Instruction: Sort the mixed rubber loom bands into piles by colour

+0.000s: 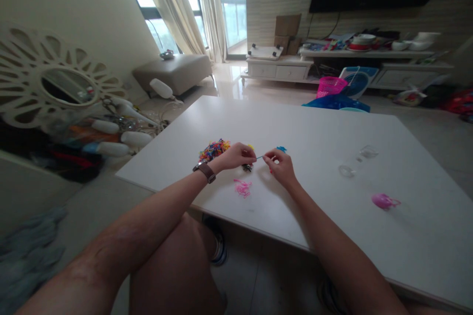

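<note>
Legs: a bare knee (181,256) shows below the near edge of the white worktop (318,133).
Purple-pink piece: the rounded plastic piece (382,201) with a loop lies off to the right, well apart from the hands.
Pink pile: a small loose heap of pink strips (243,188) lies on the near side of both hands.
Watch: a dark-strapped wristwatch (205,171) circles the left wrist.
Red bit: something red (271,171) shows under the right fingers; whether held or lying there, I cannot tell.
Black-and-white pile: short pieces (247,168) lie just below the left fingertips.
Left hand: the hand (255,159) is narrow, thumb and fingers pinching one end of a thin dark strip (259,157).
Right hand: the hand (264,158) is pinched narrow at the strip's other end.
Thin strip: it spans the gap between the two hands, above the worktop.
Risk: a pinch this slight could slip if the strip is pulled hard; a dropped strip could mix into the heaps just below.
Mixed pile: the many-coloured heap (215,149) sits beside the left hand; a sweep of that wrist could scatter it.
Blue pile: blue pieces (282,149) lie just beyond the right hand.
Background: a pink basket (330,87) stands past the worktop.
</note>
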`<action>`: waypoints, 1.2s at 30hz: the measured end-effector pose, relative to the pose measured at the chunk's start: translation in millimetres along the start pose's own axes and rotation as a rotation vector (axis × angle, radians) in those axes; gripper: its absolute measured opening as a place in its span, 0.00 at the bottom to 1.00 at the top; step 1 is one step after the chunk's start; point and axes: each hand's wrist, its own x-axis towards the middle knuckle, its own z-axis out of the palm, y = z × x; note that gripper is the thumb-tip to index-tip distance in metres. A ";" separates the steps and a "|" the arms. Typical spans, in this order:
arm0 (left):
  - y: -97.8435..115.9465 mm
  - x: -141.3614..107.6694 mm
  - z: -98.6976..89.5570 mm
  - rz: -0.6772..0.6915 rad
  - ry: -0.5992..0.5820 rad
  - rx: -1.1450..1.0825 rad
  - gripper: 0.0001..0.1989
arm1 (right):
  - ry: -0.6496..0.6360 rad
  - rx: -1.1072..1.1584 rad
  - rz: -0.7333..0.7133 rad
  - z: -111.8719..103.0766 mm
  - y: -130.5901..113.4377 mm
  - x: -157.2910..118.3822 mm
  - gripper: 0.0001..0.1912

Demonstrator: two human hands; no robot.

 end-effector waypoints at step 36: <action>-18.5 -5.9 -15.4 -0.128 0.125 0.322 0.06 | 0.142 -0.796 0.168 -46.4 75.3 13.2 0.09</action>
